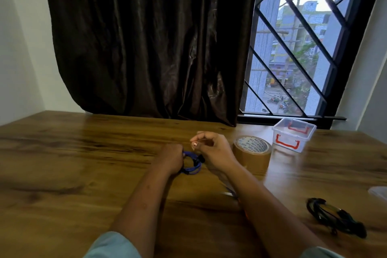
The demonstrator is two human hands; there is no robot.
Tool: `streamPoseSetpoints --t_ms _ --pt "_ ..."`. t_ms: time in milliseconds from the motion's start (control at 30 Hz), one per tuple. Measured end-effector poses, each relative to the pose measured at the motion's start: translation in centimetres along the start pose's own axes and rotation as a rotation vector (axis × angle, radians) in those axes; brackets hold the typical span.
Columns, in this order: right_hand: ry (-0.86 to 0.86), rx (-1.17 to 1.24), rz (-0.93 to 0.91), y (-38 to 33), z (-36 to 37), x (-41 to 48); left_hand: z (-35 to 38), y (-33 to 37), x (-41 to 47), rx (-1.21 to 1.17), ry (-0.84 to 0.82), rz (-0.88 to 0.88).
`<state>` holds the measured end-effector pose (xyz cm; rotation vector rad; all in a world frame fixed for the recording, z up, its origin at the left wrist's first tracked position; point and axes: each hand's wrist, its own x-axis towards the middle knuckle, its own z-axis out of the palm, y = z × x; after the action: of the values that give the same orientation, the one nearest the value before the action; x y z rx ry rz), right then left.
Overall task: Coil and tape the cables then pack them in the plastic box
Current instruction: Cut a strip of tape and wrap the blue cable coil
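Wooden table [83, 153] below dark curtain [146, 37]

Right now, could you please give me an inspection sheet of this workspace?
Surface: wooden table, bare on its left half.
Job's things: brown tape roll standing flat; open plastic box with red clips behind it, at the window end.
Clutter: a clear plastic piece at the right edge; something partly hidden under the right forearm, cannot tell what.
Grips: left hand closed on the blue cable coil; right hand pinching a strip of tape above it.
Cables: black cable bundle lying apart, near right.
Surroundings: dark curtain, barred window.
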<state>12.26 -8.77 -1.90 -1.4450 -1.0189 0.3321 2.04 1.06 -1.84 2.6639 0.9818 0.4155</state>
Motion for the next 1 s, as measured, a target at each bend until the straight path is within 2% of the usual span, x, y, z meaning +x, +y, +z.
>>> streamPoseSetpoints --t_ms 167,267,333,500,767,1000 --pt "-0.015 0.057 0.037 0.5 0.3 0.2 -0.4 0.9 -0.2 -0.437 -0.016 0.05" --pt "-0.035 -0.009 0.024 0.5 0.1 0.2 -0.5 1.4 -0.4 -0.763 -0.065 -0.005" --pt "-0.006 -0.063 0.007 0.5 -0.1 0.2 -0.6 1.5 -0.4 -0.88 -0.115 -0.048" --pt "0.05 -0.13 -0.014 0.2 -0.4 -0.1 -0.4 1.7 -0.3 -1.045 -0.189 -0.065" --pt "0.094 -0.186 -0.115 -0.8 -1.1 -0.6 -0.3 2.0 0.0 -1.086 -0.144 -0.028" --pt "0.123 -0.164 -0.118 -0.9 -0.9 -0.7 -0.5 1.8 0.0 -1.162 -0.136 -0.035"
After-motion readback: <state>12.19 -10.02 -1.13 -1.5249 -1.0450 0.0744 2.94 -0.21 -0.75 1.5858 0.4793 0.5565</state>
